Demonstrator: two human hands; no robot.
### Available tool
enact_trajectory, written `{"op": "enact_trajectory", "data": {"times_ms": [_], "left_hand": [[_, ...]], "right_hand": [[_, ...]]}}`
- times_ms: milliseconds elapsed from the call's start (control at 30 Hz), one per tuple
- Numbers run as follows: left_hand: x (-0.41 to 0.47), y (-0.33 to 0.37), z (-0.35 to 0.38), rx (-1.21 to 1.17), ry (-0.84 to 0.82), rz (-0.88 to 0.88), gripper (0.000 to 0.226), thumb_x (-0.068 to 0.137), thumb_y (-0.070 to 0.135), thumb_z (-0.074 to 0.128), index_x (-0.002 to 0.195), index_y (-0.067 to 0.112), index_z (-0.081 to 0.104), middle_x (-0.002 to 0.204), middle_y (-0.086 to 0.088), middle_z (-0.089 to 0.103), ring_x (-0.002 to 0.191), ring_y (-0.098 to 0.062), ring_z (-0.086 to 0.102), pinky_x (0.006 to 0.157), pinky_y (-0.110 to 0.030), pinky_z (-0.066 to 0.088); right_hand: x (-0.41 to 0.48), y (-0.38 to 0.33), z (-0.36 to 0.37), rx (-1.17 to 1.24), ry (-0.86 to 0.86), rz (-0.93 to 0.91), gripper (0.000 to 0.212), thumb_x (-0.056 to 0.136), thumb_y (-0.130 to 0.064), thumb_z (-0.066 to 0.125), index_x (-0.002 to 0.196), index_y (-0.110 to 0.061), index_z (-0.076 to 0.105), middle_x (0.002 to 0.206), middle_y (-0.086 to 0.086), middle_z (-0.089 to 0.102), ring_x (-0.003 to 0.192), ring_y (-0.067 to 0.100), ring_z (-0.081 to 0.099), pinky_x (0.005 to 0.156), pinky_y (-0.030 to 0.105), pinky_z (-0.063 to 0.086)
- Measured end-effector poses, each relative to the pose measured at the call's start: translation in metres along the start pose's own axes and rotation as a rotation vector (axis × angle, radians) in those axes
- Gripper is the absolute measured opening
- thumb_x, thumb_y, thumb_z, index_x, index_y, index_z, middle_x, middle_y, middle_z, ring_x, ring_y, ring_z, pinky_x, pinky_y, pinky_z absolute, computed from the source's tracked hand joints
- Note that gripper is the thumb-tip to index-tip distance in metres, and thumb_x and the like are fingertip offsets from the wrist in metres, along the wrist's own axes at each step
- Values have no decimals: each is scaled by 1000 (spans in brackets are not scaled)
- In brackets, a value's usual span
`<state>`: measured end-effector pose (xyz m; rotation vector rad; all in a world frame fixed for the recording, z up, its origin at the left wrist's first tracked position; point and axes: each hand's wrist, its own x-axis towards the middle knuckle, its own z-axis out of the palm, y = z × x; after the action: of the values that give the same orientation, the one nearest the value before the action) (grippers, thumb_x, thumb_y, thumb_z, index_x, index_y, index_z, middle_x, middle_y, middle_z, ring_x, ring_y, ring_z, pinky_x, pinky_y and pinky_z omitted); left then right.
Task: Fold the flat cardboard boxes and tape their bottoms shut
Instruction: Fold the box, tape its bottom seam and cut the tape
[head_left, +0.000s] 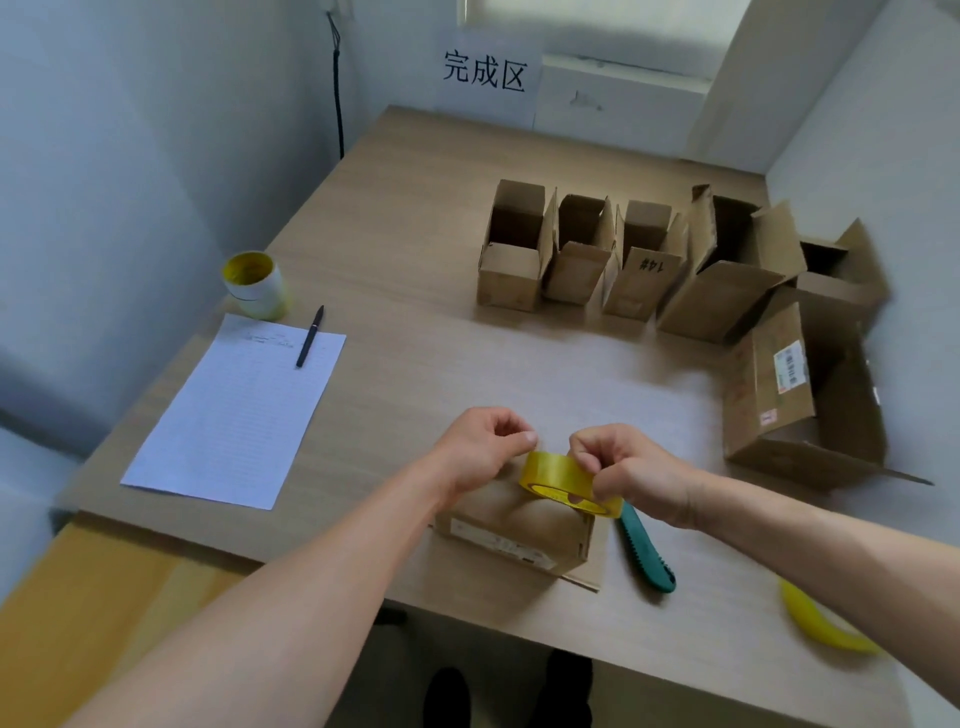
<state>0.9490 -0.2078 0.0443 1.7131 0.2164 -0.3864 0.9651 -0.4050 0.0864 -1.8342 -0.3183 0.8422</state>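
Note:
A small folded cardboard box (519, 525) stands near the table's front edge, under both hands. My right hand (628, 470) grips a yellow tape roll (558, 480) just above the box. My left hand (488, 447) is beside the roll with thumb and forefinger pinched together at the roll's far edge, seemingly on the tape's end. Several folded boxes (587, 249) stand open-topped in a row at the back right, and a larger box (769, 395) lies on its side at the right.
A green utility knife (644, 551) lies right of the small box. A lined sheet (239, 410) with a black pen (310, 336) is at the left, behind it a stack of tape rolls (254, 283). Another yellow roll (821, 623) sits at the front right edge.

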Motion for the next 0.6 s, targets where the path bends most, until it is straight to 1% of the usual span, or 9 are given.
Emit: {"op": "enact_trajectory", "data": {"times_ms": [67, 100, 133, 200, 267, 400, 467, 533, 600], "left_hand": [[1, 2, 0, -13, -38, -39, 11, 93, 14, 65, 104, 17, 67, 106, -11, 70, 93, -16, 59, 88, -29, 47], [2, 4, 0, 2, -70, -56, 14, 95, 13, 62, 108, 18, 66, 112, -11, 70, 99, -15, 60, 95, -29, 47], [2, 6, 0, 22, -99, -61, 15, 96, 11, 59, 108, 17, 67, 112, -9, 70, 101, -13, 60, 98, -28, 45], [2, 10, 0, 49, -129, -47, 16, 97, 8, 56, 100, 12, 71, 102, -4, 69, 95, -9, 58, 89, -20, 44], [-1, 9, -1, 55, -116, -21, 15, 96, 8, 57, 89, 12, 70, 95, -6, 68, 90, -12, 56, 82, -23, 42], [-2, 4, -2, 35, -72, -2, 13, 94, 11, 61, 84, 13, 69, 103, -26, 68, 86, -19, 53, 81, -31, 39], [-2, 2, -2, 35, -54, 9, 12, 92, 16, 62, 82, 14, 69, 104, -29, 67, 84, -19, 52, 80, -32, 39], [-2, -1, 0, 23, -3, 19, 12, 83, 26, 61, 75, 18, 65, 87, -22, 68, 79, -18, 51, 76, -32, 39], [-1, -5, 0, -6, 66, 11, 16, 84, 24, 58, 69, 20, 58, 70, -4, 58, 71, -15, 46, 71, -31, 37]], "right_hand": [[0, -2, 1, 5, -12, 6, 21, 48, 1, 49, 58, -13, 38, 60, 6, 33, 52, 10, 35, 48, 18, 32], [0, -2, 0, 12, -17, 10, 21, 48, 1, 49, 59, -13, 38, 59, 5, 35, 51, 8, 37, 48, 17, 33], [0, -2, 0, 21, -22, 11, 21, 49, 1, 49, 59, -13, 38, 59, 5, 35, 51, 8, 38, 48, 17, 34], [1, -1, -1, 26, -28, 8, 21, 49, 1, 50, 57, -15, 39, 62, 9, 33, 54, 12, 35, 48, 20, 31], [2, 1, -2, 22, -30, 0, 22, 49, 1, 50, 56, -16, 39, 65, 12, 32, 56, 16, 31, 49, 22, 29], [2, 0, -2, 47, -46, -12, 21, 49, 2, 50, 58, -13, 38, 65, 13, 32, 55, 16, 33, 48, 19, 34], [1, -1, -1, 56, -44, -16, 21, 49, 1, 51, 60, -12, 39, 63, 10, 34, 55, 14, 38, 50, 20, 36], [1, 0, -1, 25, -24, -34, 25, 51, -5, 60, 66, -16, 42, 65, 8, 38, 60, 16, 44, 54, 24, 35], [3, 3, 2, -90, 44, -67, 35, 54, -16, 71, 77, -26, 46, 73, 3, 47, 67, 16, 46, 57, 29, 38]]}}
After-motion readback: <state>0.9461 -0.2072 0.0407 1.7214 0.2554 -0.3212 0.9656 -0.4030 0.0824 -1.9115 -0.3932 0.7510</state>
